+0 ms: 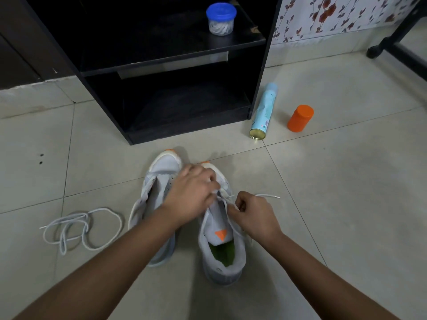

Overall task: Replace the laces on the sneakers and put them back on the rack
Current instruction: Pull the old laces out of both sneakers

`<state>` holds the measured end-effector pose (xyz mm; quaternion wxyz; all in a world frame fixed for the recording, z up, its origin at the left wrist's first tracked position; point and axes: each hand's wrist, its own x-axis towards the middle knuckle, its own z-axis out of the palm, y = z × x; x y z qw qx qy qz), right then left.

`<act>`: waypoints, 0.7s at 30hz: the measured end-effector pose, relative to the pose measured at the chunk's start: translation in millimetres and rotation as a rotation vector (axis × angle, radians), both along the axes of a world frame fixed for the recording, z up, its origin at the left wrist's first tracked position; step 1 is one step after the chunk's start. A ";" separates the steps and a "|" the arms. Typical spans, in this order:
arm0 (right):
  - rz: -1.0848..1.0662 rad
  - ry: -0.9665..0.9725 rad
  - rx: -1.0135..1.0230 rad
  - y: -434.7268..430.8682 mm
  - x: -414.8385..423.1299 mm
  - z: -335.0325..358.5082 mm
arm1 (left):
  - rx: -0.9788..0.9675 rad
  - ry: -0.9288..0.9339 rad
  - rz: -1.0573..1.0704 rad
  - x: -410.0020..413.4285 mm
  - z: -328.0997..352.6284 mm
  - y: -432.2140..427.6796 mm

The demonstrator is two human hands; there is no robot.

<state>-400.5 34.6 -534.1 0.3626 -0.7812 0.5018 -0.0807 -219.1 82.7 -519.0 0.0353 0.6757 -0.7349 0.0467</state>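
Observation:
Two white sneakers with orange toe tips stand side by side on the tiled floor. The left sneaker point(159, 181) has no lace in it. The right sneaker point(221, 252) has an orange tongue tab and a green insole. My left hand point(191, 195) rests over its eyelets, fingers pinched on a white lace point(268, 195) at the tongue. My right hand point(251, 215) is shut on the same lace, whose free end trails right on the floor. A loose pale lace point(83, 227) lies coiled to the left. The black rack point(175, 88) stands behind.
A blue-lidded jar point(221, 18) sits on the rack's middle shelf. A light blue spray can point(264, 110) lies on the floor right of the rack, beside an orange bottle point(300, 118). A black furniture leg point(379, 48) stands at the far right.

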 end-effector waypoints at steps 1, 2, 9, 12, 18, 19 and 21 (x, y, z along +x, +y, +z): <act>0.004 0.001 -0.003 -0.1 0.2 -0.2 | 0.045 -0.023 -0.039 -8.0 -2.8 -1.7; 0.008 0.002 -0.006 0.0 0.1 0.1 | 0.089 -0.042 -0.030 -11.3 -4.4 -3.1; -0.021 -0.038 0.028 0.8 -0.1 0.1 | -0.017 0.009 0.077 -0.1 1.1 -0.2; -0.020 -0.026 0.035 -0.4 -2.2 -1.1 | -0.099 0.118 0.282 20.7 11.9 1.5; -0.041 -0.079 0.062 -6.6 3.3 4.9 | -0.176 0.235 0.327 24.6 14.8 11.5; -0.058 -0.090 0.051 -11.7 7.3 6.5 | -0.154 0.266 0.279 18.0 12.6 14.1; -0.022 -0.014 0.076 -22.4 14.6 10.9 | -0.072 0.313 0.183 9.0 4.6 17.8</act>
